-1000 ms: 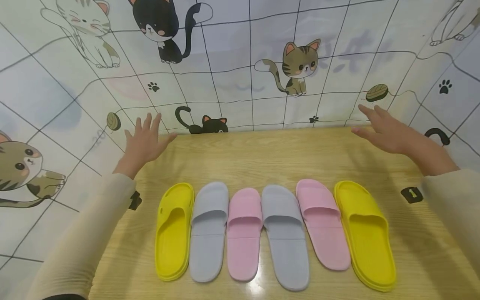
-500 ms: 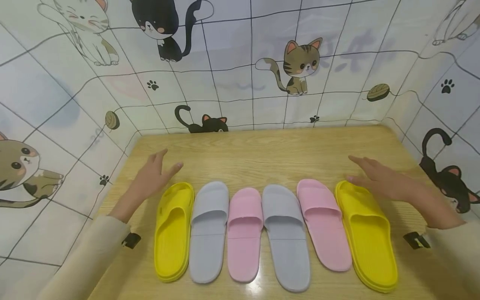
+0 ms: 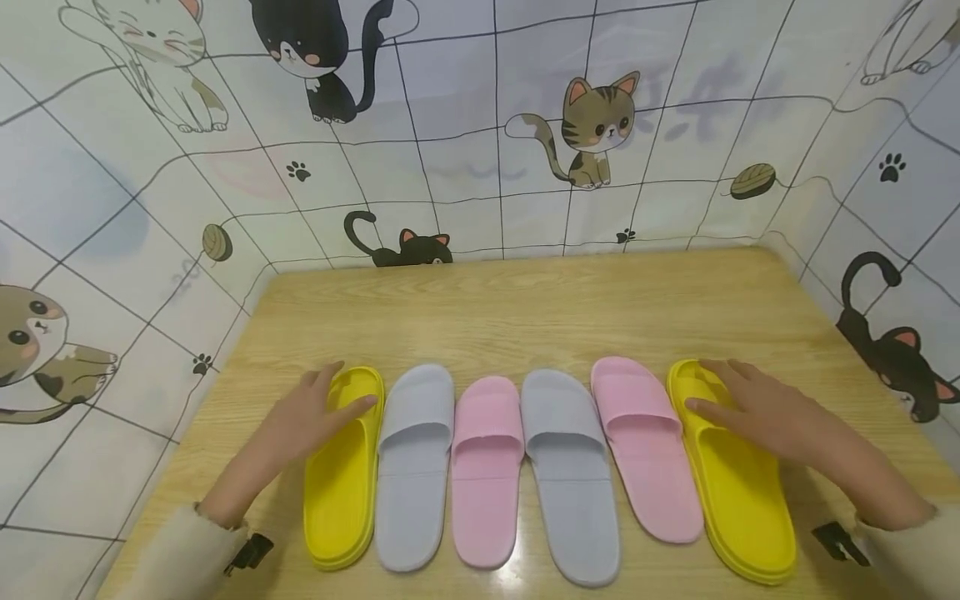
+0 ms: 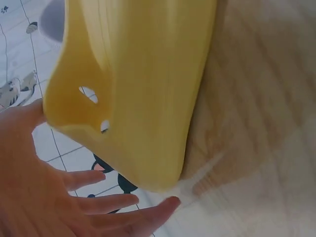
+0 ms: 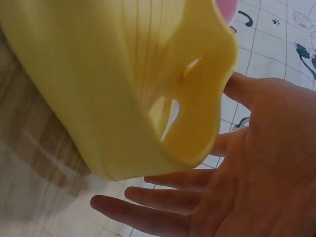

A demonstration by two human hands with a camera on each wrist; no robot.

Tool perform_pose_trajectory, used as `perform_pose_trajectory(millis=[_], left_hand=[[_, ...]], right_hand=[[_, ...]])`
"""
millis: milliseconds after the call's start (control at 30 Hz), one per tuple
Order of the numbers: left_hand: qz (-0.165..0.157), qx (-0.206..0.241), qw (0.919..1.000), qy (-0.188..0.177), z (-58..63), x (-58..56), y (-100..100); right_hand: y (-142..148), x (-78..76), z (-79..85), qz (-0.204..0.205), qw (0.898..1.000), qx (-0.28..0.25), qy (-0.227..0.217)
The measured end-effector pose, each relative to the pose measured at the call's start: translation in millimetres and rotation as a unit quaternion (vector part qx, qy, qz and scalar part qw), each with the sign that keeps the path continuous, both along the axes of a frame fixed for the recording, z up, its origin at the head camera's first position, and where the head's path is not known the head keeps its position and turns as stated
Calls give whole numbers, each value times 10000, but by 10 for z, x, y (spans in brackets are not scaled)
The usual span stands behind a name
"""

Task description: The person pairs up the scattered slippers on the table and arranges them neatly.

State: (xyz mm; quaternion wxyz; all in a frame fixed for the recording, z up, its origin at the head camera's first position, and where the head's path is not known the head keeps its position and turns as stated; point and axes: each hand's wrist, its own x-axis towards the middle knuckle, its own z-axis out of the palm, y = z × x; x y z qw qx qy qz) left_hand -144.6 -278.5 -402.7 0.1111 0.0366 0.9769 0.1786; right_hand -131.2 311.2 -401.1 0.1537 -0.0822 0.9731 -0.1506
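Six slippers lie side by side on a wooden table, toes pointing away. My left hand [image 3: 300, 421] is over the strap end of the leftmost yellow slipper [image 3: 341, 508], its thumb near the strap. In the left wrist view, spread fingers reach past the side of that yellow slipper [image 4: 148, 98]. At the other end, my right hand [image 3: 776, 412] hovers over the strap of the rightmost yellow slipper [image 3: 742, 500]. The right wrist view shows the thumb at the strap's edge and straight fingers beside the yellow slipper [image 5: 94, 98]. Neither hand has curled round its slipper.
Between the yellow ones lie a grey slipper [image 3: 412, 500], a pink slipper [image 3: 486, 508], another grey slipper [image 3: 573, 508] and another pink slipper [image 3: 652, 475]. White cat-print sheeting [image 3: 457, 167] stands round the back and sides of the table [image 3: 510, 317].
Both hands have come down and toward me from above the table's far part, and are now over the two outer yellow slippers. The slippers themselves have not visibly moved.
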Motion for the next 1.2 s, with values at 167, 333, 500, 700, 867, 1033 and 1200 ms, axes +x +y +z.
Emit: perform_pose_trajectory(millis=[167,333,500,700,867,1033,1200], left_hand=[[-122,-163,9997,-160,30,132,75],[-164,-332,9985,-413,72,232,139],[-161,-352,9982,-459,106,257,167],[-139,-295,9981,-518,102,262,172],[-142,-277,9980,-543,113,260,149],[-135,-264,9981,-538,114,269,147],[-161,-256,9982,-509,112,272,166]], right_hand=[[-55,71,23,-67,10000,49,-39],[-109,126,35,-66,9999,55,-83],[-94,109,37,-19,10000,-85,36],[-5,-19,19,8,9998,-118,158],[56,-203,-21,-70,9996,-182,192],[174,-491,-58,-136,9993,-147,307],[299,-759,-62,-68,9987,-174,465]])
